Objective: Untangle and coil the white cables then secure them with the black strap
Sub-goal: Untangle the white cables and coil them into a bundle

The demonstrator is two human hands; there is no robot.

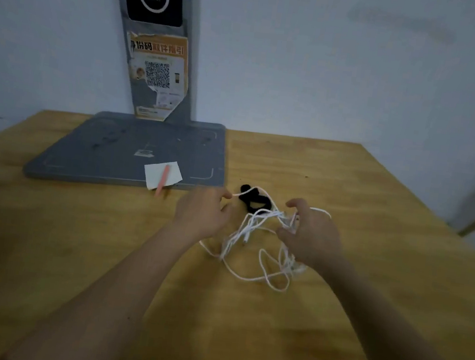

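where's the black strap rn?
Head view: black strap lies on the wooden table, between both hands' fingertips, partly under the white cables.

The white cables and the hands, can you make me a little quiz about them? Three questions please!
1. True or false: the white cables are already wound into a neat coil.
2. What does the left hand hold? A) the black strap B) a strand of white cable C) the pink pen
3. Fill in: the black strap lies on the wooden table, on the far side of the ______.

Key
1. False: they are a loose tangle on the table, partly lifted between the hands.
2. B: it pinches a strand, while the right hand grips the bunch. The pink pen lies on a white paper.
3. Cables.
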